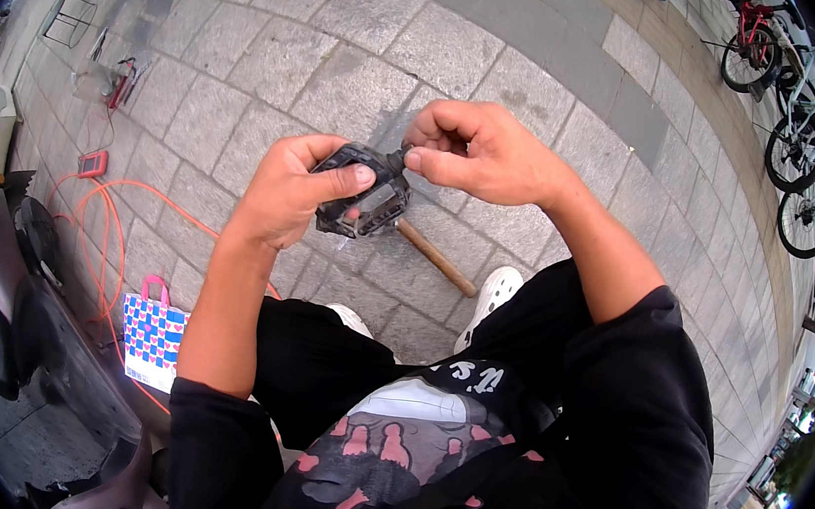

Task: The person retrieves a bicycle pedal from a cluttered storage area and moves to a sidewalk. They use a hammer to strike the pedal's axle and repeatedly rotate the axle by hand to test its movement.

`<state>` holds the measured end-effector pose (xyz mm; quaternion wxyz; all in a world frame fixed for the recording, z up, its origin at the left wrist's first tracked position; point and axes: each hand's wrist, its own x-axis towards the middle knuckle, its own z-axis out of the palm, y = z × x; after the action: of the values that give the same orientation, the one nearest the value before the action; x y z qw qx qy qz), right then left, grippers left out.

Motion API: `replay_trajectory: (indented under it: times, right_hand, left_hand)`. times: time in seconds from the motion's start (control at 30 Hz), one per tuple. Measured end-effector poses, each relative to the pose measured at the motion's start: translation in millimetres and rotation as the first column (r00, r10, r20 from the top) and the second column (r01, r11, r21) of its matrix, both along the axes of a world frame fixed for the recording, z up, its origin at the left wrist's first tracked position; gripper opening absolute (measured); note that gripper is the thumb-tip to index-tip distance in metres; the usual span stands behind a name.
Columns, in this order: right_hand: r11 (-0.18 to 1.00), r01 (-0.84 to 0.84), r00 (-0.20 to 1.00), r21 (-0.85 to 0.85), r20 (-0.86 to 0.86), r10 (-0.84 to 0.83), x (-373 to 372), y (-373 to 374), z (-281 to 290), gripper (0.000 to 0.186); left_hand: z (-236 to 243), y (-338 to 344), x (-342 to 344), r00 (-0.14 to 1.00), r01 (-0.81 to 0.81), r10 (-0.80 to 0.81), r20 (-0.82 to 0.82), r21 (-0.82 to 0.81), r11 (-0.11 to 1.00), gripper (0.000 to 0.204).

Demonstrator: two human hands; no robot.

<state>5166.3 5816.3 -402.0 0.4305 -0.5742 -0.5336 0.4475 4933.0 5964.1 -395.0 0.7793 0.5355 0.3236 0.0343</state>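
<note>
A black bicycle pedal (379,200) is held up in front of me above the paving. My left hand (297,188) grips its body from the left, thumb on top and a fingertip showing through the frame. At the pedal's upper right end, by the spindle, my right hand (478,151) is closed in a pinch, thumb against the curled forefinger. The fingers touch the spindle end; whether a smaller part sits between them is hidden. Beneath the pedal, a wooden handle (439,260) lies on the ground, its far end covered by the pedal.
An orange hose (126,187) loops over the stone paving (279,62) on the left, near a red gauge-like device (92,164). A checkered bag (153,332) stands beside a parked scooter (20,254). Red-handled tools (124,84) lie farther off. Bicycles (799,137) stand far right.
</note>
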Motion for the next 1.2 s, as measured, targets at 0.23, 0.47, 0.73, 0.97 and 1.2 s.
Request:
replay_trajectory:
  times: [0.23,0.47,0.73,0.97,1.2]
  right_hand:
    - [1.0,-0.006,0.997,0.002,0.079,0.005,2.9,2.2,-2.0,0.038]
    - [0.999,-0.001,0.996,-0.051,0.093,0.006,-0.5,6.2,-0.7,0.051]
    - [0.999,-0.016,0.994,-0.041,0.105,0.02,3.7,7.7,-10.9,0.053]
    - [0.998,-0.053,0.998,-0.027,0.043,0.054,6.3,2.7,-6.6,0.034]
    - [0.997,-0.08,0.996,0.02,-0.031,0.081,11.0,-2.8,-6.8,0.02]
  left_hand:
    - [-7.0,-2.2,0.5,1.0,-0.019,0.019,0.002,0.032,0.999,0.027]
    - [-7.0,-3.2,0.0,1.0,-0.018,0.018,-0.002,0.062,0.998,0.026]
    - [-12.5,-3.4,2.3,1.0,-0.012,0.011,0.008,0.108,0.994,0.029]
    - [-13.7,-5.0,2.7,1.0,-0.026,0.025,0.012,0.094,0.995,0.028]
    - [-12.6,-7.8,5.1,0.999,-0.039,0.039,0.004,0.027,0.999,0.025]
